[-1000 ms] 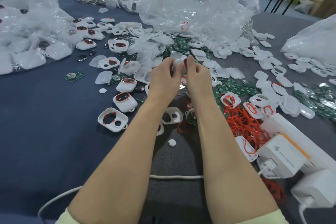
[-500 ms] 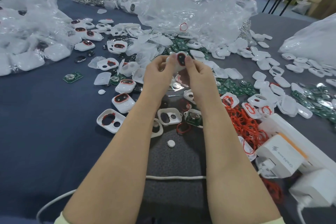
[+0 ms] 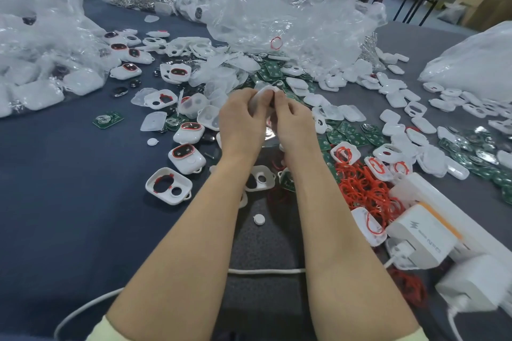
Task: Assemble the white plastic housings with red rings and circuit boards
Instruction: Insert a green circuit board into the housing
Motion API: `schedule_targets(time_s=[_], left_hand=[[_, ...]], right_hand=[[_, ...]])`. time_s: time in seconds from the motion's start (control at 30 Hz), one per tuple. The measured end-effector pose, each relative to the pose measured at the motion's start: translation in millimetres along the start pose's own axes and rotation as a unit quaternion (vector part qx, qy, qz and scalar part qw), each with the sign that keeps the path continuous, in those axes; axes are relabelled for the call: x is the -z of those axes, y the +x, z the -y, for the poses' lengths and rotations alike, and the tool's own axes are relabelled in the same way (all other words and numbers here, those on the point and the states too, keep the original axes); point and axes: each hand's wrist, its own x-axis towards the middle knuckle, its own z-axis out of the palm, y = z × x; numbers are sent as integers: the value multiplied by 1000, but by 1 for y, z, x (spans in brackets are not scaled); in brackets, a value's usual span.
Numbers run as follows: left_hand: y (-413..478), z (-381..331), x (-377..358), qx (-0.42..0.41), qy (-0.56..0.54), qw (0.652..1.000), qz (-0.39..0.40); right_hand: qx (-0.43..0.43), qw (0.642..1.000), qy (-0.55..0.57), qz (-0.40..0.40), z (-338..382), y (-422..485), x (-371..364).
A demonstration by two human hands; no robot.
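Both hands meet above the middle of the table around one white plastic housing (image 3: pixel 263 93). My left hand (image 3: pixel 240 122) grips its left side and my right hand (image 3: pixel 291 120) pinches its right side; most of the housing is hidden by the fingers. A pile of loose red rings (image 3: pixel 365 188) lies to the right of my right forearm. Green circuit boards (image 3: pixel 352 134) lie scattered beyond it. An empty white housing with a red ring (image 3: pixel 169 185) sits to the left of my left forearm, and closed white housings with red rings (image 3: pixel 186 154) lie behind it.
Large clear plastic bags (image 3: pixel 291 8) stand at the back, on the left and at the far right. White chargers on a power strip (image 3: pixel 424 232) sit at the right, with a white cable (image 3: pixel 266 271) running under my forearms. Several white shells (image 3: pixel 396 97) litter the dark cloth.
The housing's dark opening faced me half a second ago; now its white side shows and the fingers close round it more. Both hands stay together at the same spot.
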Motion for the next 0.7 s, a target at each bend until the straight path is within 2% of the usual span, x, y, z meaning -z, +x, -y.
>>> schedule_targets(time_s=[0.1,0.2,0.37,0.47,0.7], left_hand=[[5,2,4,33,-20,999,-15],[6,2,3,67,-66,995,13],[3,0,0,161,-211,962,64],[3,0,0,194,-273,939,77],[3,-4,-3,217,-345,909,90]], right_hand=[[45,999,19,3,3,-2,0],[36,999,27,0,4,-2,1],[14,998,59,-24,3,1,3],[3,998,64,7,0,1,1],[7,991,133,19,2,-3,-2]])
